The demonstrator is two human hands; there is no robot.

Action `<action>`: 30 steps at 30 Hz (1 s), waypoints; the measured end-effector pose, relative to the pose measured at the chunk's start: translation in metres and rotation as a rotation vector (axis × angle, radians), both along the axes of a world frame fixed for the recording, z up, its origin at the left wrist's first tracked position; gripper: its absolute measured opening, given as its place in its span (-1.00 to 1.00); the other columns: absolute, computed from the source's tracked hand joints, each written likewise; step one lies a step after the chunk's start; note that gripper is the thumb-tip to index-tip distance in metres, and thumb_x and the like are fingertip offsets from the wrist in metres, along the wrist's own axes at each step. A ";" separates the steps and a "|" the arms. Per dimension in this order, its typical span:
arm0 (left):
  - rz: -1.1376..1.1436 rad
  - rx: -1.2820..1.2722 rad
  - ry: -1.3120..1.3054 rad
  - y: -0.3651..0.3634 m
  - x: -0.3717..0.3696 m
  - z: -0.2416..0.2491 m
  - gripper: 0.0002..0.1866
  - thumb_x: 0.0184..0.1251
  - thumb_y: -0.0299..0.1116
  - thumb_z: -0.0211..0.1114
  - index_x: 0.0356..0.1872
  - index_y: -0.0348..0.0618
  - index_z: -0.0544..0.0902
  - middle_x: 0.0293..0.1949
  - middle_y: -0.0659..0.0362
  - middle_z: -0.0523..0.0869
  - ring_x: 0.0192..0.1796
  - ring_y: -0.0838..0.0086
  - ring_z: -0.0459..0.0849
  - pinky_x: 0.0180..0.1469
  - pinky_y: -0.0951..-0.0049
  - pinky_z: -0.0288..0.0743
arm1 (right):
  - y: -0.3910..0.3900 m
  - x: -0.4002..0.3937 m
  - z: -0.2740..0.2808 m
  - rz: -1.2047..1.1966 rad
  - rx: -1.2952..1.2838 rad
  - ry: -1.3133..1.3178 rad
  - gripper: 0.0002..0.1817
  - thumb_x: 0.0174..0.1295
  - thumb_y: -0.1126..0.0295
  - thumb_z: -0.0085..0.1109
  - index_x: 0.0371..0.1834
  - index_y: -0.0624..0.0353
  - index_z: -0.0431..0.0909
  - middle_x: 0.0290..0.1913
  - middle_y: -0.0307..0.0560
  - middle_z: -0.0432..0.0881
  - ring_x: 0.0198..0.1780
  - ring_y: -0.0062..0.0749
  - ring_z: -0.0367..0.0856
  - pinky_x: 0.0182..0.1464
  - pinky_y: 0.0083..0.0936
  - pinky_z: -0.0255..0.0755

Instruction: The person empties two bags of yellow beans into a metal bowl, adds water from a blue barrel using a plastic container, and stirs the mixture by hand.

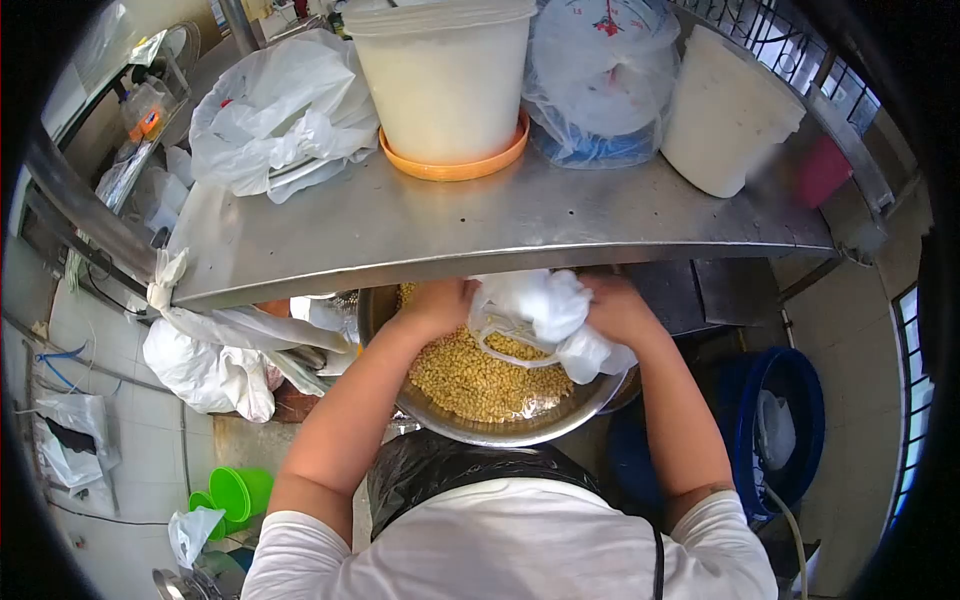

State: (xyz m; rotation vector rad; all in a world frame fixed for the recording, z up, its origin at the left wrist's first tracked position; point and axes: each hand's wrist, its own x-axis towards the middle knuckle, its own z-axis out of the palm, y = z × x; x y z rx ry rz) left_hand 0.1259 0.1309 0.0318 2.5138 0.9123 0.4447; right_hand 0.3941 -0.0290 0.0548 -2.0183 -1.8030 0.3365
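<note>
Your left hand (440, 305) and right hand (612, 304) reach into the far half of the basin (490, 437), at 11 and 1 o'clock, with the white bag (548, 305) between them and touching both. You can't tell from here whether either grip is clamped or loose, since the shelf's edge and the bag hide your fingers. The bag lies over the grains (480, 385), its crumpled tail hanging toward 4 o'clock near the rim. Your tightest limit is at 12: the front edge of the shelf (400, 225) cuts across the view just beyond your wrists and covers the basin's far rim. At 6 the near rim sits just beside your apron (465, 465), so you have little room there. Within the basin, your widest open patch spreads from 6 to 8 o'clock, grains only. Past your left forearm, cloths (210, 370) crowd 9 o'clock; past your right, the blue barrel (812, 425) stands at 4. Up on the shelf, a strip of bare steel runs along the front edge, with the tub (440, 95) set back at 12 in its orange tray (455, 168).
</note>
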 end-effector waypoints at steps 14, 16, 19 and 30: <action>-0.071 -0.470 -0.128 -0.023 0.013 0.016 -0.54 0.39 -0.27 0.33 0.27 -0.20 0.65 0.28 -0.14 0.68 0.36 0.04 0.63 0.41 0.14 0.46 | -0.013 -0.015 0.060 -0.026 0.331 0.101 -0.51 0.20 0.36 0.44 0.20 0.27 0.68 0.16 0.05 0.76 0.21 -0.13 0.69 0.31 -0.29 0.49; 0.112 -0.386 -0.081 -0.010 0.002 0.014 -0.61 0.39 -0.35 0.26 0.20 -0.19 0.69 0.18 -0.15 0.74 0.26 -0.03 0.69 0.32 0.11 0.51 | -0.020 -0.011 0.078 -0.064 0.202 0.549 -0.48 0.20 0.30 0.44 0.23 0.24 0.66 0.21 0.11 0.73 0.25 -0.01 0.68 0.35 -0.25 0.47; 0.031 -0.218 -0.174 -0.022 -0.009 0.020 -0.63 0.36 -0.36 0.25 0.16 -0.18 0.69 0.14 -0.17 0.75 0.23 -0.10 0.68 0.31 0.09 0.52 | -0.017 -0.003 0.048 -0.049 0.313 0.064 -0.50 0.20 0.21 0.35 0.18 0.22 0.68 0.15 0.22 0.73 0.20 0.24 0.67 0.31 -0.15 0.50; -0.246 -0.418 -0.068 -0.015 0.032 0.000 -0.38 0.32 -0.18 0.39 0.38 -0.14 0.55 0.32 -0.17 0.65 0.37 -0.05 0.60 0.42 0.15 0.46 | -0.014 -0.016 0.038 -0.042 0.157 0.688 -0.54 0.20 0.28 0.43 0.14 0.27 0.70 0.08 0.05 0.79 0.07 -0.19 0.75 0.17 -0.33 0.56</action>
